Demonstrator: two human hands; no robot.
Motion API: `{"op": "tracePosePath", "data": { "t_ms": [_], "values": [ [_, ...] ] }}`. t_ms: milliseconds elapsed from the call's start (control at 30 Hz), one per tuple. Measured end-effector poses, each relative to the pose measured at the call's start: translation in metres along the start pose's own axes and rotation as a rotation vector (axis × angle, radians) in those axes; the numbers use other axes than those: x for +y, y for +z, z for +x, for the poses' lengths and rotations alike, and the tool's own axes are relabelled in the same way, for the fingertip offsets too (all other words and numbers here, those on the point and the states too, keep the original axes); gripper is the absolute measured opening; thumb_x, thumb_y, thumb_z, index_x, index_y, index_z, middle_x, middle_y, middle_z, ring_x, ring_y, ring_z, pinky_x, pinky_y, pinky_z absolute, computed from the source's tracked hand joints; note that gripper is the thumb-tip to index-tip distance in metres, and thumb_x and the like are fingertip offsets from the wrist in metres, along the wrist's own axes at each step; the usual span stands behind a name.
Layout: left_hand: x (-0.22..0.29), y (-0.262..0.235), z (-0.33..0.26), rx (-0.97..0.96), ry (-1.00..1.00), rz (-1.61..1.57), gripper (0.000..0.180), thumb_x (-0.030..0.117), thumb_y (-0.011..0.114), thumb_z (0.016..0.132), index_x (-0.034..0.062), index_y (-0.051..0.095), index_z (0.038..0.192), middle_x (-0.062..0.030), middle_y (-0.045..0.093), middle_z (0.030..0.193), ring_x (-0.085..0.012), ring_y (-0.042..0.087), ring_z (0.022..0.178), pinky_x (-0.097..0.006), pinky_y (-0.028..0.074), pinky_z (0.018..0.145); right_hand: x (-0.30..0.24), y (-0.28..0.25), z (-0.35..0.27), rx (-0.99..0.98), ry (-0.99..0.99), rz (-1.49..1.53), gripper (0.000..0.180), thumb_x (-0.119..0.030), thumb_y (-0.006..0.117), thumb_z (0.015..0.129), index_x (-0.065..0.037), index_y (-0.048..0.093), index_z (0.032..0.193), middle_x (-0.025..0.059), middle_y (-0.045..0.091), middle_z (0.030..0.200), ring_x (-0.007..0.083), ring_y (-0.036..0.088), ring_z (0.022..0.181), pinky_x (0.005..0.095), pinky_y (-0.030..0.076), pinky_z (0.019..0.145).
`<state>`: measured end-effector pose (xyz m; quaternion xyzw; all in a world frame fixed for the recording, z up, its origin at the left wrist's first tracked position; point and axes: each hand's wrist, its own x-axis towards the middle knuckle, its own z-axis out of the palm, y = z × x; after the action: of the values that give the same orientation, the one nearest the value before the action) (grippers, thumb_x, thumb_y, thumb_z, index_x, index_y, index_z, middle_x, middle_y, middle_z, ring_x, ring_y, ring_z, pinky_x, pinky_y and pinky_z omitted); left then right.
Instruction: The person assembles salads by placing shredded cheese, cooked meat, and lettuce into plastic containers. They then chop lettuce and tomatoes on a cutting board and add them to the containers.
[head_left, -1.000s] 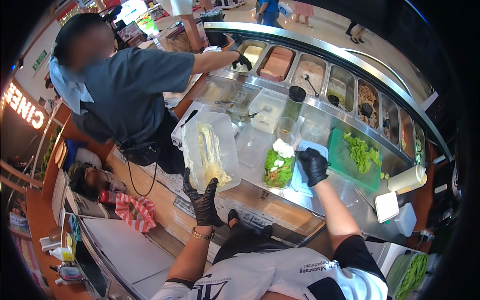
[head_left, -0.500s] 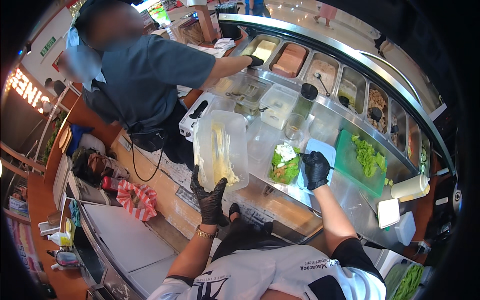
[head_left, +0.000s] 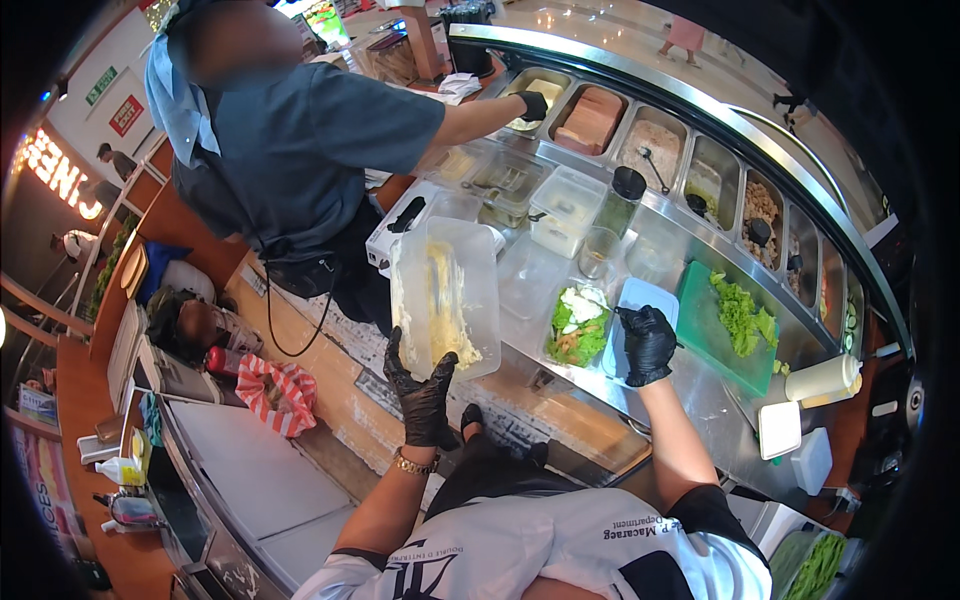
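My left hand (head_left: 421, 400), in a black glove, grips the near end of a translucent plastic tub (head_left: 480, 320). The tub is tilted, and pale yellow creamy smears line its inside. Over the counter, my gloved right hand (head_left: 648, 346) is closed above a pale blue rectangular lid or tray (head_left: 640, 292). What its fingers hold is mostly hidden. Just left of it sits a clear container of salad (head_left: 578, 340), with green leaves, orange-brown pieces and a white creamy dollop (head_left: 582, 304) on top.
A co-worker (head_left: 310, 150) at the left reaches a gloved hand into the far row of steel food pans (head_left: 590, 120). Lidded clear boxes (head_left: 568, 205) stand mid-counter. Right of my hand lies a green cutting board (head_left: 700, 335) with lettuce (head_left: 742, 318), then squeeze bottles (head_left: 822, 380).
My right hand has shifted slightly right, away from the salad. My left hand still holds the tub. The co-worker's hand has moved a little right over the first pan.
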<state>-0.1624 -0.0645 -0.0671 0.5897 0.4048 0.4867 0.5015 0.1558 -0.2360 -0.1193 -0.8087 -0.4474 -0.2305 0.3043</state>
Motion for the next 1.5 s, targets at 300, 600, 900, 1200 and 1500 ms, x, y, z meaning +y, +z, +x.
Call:
{"op": "tracePosePath", "data": {
  "t_ms": [300, 600, 900, 1200, 1500],
  "values": [
    [0.002, -0.001, -0.002, -0.027, -0.042, 0.011, 0.086, 0.014, 0.085, 0.074, 0.0084, 0.035, 0.145, -0.0140, 0.034, 0.138, -0.0274, 0.036, 0.129, -0.039, 0.035, 0.110, 0.001, 0.005, 0.024, -0.347, 0.305, -0.029, 0.011, -0.021, 0.064, 0.083, -0.012, 0.070, 0.084, 0.0126, 0.067, 0.082, 0.0330, 0.066, 0.079, 0.0436, 0.052, 0.070],
    [-0.003, -0.005, -0.003, -0.030, -0.037, 0.029, 0.085, 0.016, 0.084, 0.075, 0.0090, 0.035, 0.145, -0.0140, 0.034, 0.138, -0.0283, 0.035, 0.130, -0.039, 0.033, 0.111, -0.022, 0.008, 0.030, 0.032, 0.086, -0.135, 0.008, -0.018, 0.063, 0.081, -0.012, 0.069, 0.079, 0.0125, 0.064, 0.076, 0.0310, 0.064, 0.074, 0.0430, 0.052, 0.066],
    [-0.002, -0.005, -0.003, -0.030, -0.052, 0.033, 0.085, 0.015, 0.084, 0.075, 0.0085, 0.035, 0.145, -0.0139, 0.035, 0.138, -0.0281, 0.035, 0.130, -0.039, 0.032, 0.111, -0.030, 0.018, 0.027, -0.211, 0.135, -0.159, 0.014, -0.023, 0.064, 0.085, -0.009, 0.064, 0.083, 0.0150, 0.064, 0.075, 0.0326, 0.064, 0.069, 0.0428, 0.051, 0.063],
    [-0.005, -0.002, -0.002, -0.026, -0.114, -0.024, 0.084, 0.014, 0.084, 0.075, 0.0102, 0.037, 0.144, -0.0130, 0.035, 0.139, -0.0264, 0.035, 0.131, -0.038, 0.033, 0.111, -0.041, 0.006, 0.014, -0.245, 0.237, -0.124, 0.013, -0.020, 0.066, 0.082, -0.007, 0.064, 0.082, 0.0160, 0.064, 0.080, 0.0353, 0.064, 0.076, 0.0426, 0.052, 0.068],
    [-0.008, 0.005, -0.008, -0.049, -0.069, 0.059, 0.083, 0.015, 0.084, 0.075, 0.0066, 0.037, 0.143, -0.0139, 0.037, 0.140, -0.0276, 0.034, 0.131, -0.039, 0.030, 0.112, -0.006, 0.028, 0.027, -0.103, 0.163, -0.124, 0.014, -0.023, 0.062, 0.083, -0.009, 0.064, 0.081, 0.0146, 0.064, 0.077, 0.0336, 0.064, 0.073, 0.0418, 0.052, 0.068]
  ]
}}
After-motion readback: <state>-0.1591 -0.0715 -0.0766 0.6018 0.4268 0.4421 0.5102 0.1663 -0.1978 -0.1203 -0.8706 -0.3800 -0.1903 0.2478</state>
